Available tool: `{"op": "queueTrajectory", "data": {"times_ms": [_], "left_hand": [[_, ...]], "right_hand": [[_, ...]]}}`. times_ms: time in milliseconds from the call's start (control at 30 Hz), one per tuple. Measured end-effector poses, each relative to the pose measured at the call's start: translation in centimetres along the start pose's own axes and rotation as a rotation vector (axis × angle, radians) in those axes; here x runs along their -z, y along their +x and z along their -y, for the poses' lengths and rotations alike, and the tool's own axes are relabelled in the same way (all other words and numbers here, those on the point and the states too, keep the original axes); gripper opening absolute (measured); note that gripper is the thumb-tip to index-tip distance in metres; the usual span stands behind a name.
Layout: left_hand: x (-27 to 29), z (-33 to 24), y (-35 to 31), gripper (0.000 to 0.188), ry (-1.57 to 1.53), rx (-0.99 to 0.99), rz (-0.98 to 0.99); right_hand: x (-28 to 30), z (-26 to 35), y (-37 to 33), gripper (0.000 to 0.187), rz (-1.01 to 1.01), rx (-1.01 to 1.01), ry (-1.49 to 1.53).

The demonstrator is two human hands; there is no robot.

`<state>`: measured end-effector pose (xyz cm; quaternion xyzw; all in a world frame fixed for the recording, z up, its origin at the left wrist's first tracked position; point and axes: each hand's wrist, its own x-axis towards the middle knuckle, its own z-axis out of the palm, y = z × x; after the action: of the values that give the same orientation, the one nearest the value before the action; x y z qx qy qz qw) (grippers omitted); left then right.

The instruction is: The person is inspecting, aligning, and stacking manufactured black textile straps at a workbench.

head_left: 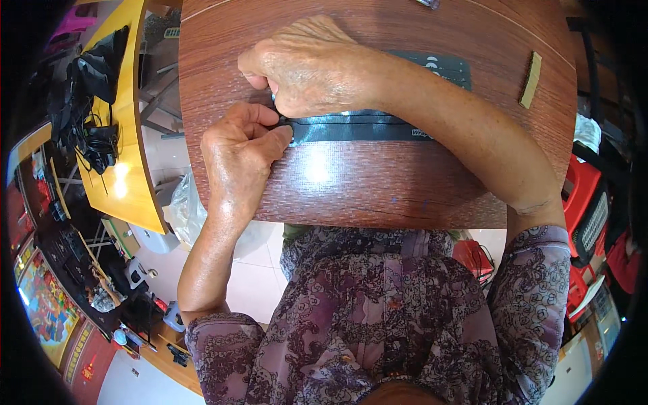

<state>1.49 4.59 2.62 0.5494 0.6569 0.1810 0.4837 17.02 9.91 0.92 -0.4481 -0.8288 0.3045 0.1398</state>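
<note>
A dark grey, glossy flat plastic pouch (364, 129) with pale printing lies across the wooden table (378, 192), its long side running left to right. Thumb and fingers of my left hand (235, 152) pinch the pouch's left end. My right hand (307, 74) reaches over from the right, fingers curled down at the same left end, close to the left fingertips. Its fingertips are mostly hidden behind the hand, so what they grip there cannot be made out. My right forearm covers part of the pouch's middle, and the pouch's upper right corner shows beyond it.
A narrow yellowish strip (531, 79) lies at the table's right. A small clear object (428, 3) sits at the far edge. To the left stands a yellow table (128, 182) with black bags and cables. A clear plastic bag (187, 209) hangs beside my table; red plastic stools (579, 196) stand right.
</note>
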Motion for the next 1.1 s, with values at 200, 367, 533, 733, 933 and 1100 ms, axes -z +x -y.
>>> {"op": "queueTrajectory", "data": {"times_ms": [200,367,533,733,933,1100], "left_hand": [[0.3,-0.4,0.4,0.011,0.075,0.016,0.063],[0.1,0.4,0.7,0.008,0.000,-0.059,0.069],[-0.2,1.3,-0.4,0.005,0.095,-0.172,0.060],[0.7,1.9,-0.9,0.015,-0.085,-0.137,-0.041],[-0.7,2.2,-1.0,0.017,0.028,-0.286,-0.085],[-1.0,2.7,-0.8,0.018,0.097,-0.325,-0.166]], "right_hand": [[-0.3,-0.1,-0.1,0.023,-0.035,-0.001,-0.004],[-0.1,0.1,0.1,0.023,-0.011,-0.007,-0.004],[-0.1,0.2,0.1,0.023,0.028,-0.021,-0.014],[-0.4,-0.2,0.0,0.024,-0.034,0.015,0.004],[-1.1,-0.6,0.1,0.022,-0.123,0.081,-0.016],[-0.8,-0.4,0.0,0.022,-0.096,0.068,0.006]]}}
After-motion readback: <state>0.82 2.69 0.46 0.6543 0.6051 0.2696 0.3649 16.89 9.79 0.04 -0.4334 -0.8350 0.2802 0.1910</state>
